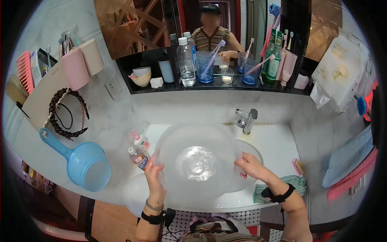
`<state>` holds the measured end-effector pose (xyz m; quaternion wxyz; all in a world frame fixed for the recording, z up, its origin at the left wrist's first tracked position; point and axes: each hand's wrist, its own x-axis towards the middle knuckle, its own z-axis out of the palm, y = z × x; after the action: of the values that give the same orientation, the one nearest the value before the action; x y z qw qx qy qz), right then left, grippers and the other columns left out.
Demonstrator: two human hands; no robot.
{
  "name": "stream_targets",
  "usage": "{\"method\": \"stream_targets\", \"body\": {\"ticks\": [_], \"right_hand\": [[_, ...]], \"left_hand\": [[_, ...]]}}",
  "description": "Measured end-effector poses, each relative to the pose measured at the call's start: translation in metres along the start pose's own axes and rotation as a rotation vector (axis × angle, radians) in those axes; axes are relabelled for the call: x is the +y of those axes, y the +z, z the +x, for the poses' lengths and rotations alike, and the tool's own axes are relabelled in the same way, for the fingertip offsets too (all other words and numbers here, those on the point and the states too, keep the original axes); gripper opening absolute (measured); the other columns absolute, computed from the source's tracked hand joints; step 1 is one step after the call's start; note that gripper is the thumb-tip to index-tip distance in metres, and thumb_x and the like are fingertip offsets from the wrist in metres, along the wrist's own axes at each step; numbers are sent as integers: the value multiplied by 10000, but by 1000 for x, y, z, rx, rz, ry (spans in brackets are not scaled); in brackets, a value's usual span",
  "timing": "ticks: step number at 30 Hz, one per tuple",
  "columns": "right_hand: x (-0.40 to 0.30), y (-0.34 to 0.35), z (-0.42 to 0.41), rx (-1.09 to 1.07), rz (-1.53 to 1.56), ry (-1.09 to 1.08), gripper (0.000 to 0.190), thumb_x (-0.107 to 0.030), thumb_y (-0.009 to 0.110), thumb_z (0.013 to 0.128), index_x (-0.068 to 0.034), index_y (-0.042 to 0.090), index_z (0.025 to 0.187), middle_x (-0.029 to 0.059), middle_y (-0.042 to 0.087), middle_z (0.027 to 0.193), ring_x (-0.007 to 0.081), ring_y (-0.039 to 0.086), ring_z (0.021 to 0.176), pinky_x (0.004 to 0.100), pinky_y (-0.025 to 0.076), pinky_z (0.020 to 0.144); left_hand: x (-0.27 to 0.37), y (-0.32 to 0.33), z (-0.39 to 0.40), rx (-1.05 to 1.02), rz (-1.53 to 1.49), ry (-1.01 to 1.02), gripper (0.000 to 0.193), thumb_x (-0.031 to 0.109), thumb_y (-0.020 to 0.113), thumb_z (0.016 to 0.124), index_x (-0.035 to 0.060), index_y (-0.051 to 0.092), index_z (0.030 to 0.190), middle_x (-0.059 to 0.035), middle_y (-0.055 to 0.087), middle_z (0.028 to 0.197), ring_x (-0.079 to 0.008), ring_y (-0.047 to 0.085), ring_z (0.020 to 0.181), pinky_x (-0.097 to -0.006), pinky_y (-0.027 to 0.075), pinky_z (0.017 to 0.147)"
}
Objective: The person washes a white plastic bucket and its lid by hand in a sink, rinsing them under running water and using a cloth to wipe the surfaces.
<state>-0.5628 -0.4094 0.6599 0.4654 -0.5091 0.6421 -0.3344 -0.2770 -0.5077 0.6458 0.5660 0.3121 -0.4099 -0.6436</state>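
Observation:
Both hands hold a large translucent plastic basin (196, 136), its bottom wet and glossy, over the white washbasin (279, 137). My left hand (155, 174) grips its left rim, thumb along the edge. On the right rim, my right hand (249, 166) is closed. A chrome faucet (248, 122) stands behind the basin, to its right. Near my left hand are a bottle with an amber liquid (138, 158) and a white pump bottle with a pink top (141, 141). The green striped cloth (297, 184) lies at the washbasin's right front, partly behind my right forearm.
A blue plastic dipper (87, 166) lies left on the counter, below a braided headband (54, 115). A pink-and-yellow brush (297, 167) lies at right. The black shelf (211, 88) behind holds cups and bottles. Towels (347, 160) hang on the right.

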Motion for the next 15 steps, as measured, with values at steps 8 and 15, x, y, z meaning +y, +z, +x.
{"method": "stream_targets", "body": {"ticks": [8, 15], "right_hand": [[-49, -5, -54, 577, -273, 22, 646, -414, 612, 701, 23, 458, 1151, 171, 605, 748, 264, 600, 666, 348, 473, 636], [-70, 15, -43, 848, -942, 6, 635, -514, 622, 637, 35, 547, 947, 159, 602, 622, 310, 604, 583, 377, 479, 559]], "left_hand": [[-58, -17, -9, -234, 237, -398, 417, 56, 466, 775, 21, 463, 1191, -98, 555, 1046, -143, 583, 808, -214, 481, 607], [-209, 24, -7, -518, 415, -611, 462, 44, 473, 809, 76, 311, 1240, -120, 522, 995, -213, 578, 759, -370, 527, 548]]}}
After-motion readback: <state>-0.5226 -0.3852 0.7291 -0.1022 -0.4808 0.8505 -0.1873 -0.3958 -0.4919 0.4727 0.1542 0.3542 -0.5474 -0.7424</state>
